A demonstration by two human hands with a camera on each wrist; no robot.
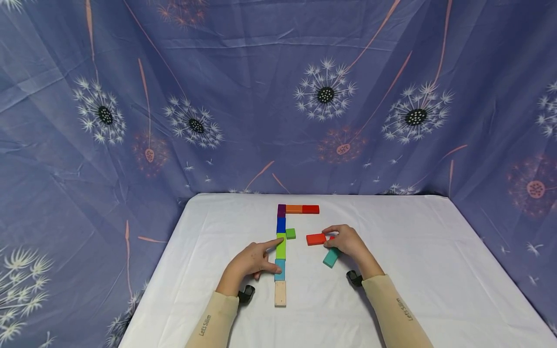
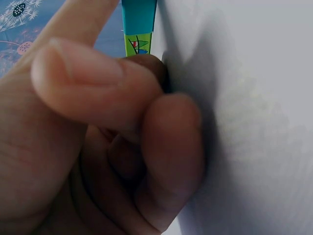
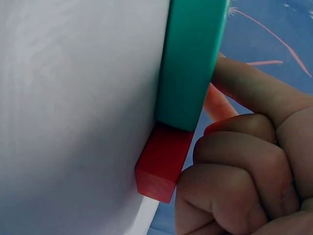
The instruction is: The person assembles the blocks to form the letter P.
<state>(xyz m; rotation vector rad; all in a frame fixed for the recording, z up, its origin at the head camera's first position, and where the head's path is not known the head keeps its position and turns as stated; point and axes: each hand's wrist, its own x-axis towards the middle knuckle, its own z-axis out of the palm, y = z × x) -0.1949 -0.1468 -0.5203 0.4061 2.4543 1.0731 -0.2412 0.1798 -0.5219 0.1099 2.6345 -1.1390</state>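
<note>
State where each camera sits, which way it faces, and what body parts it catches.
Head: worn on the person's head, facing forward and down over the white table to the curtain; left hand, right hand and sleeves show.
Left wrist: on that wrist, close behind curled fingers, looking past them at a light blue block and green block.
Right wrist: on that wrist, facing its bent fingers, a teal block and red block.
Shared: head and right wrist both show the teal block.

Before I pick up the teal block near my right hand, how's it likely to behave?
The teal block will probably feel stiff, given its straight edges. Its smooth-looking face might be slightly slippery. Its flat sides suggest it'd slide, not roll.
</note>
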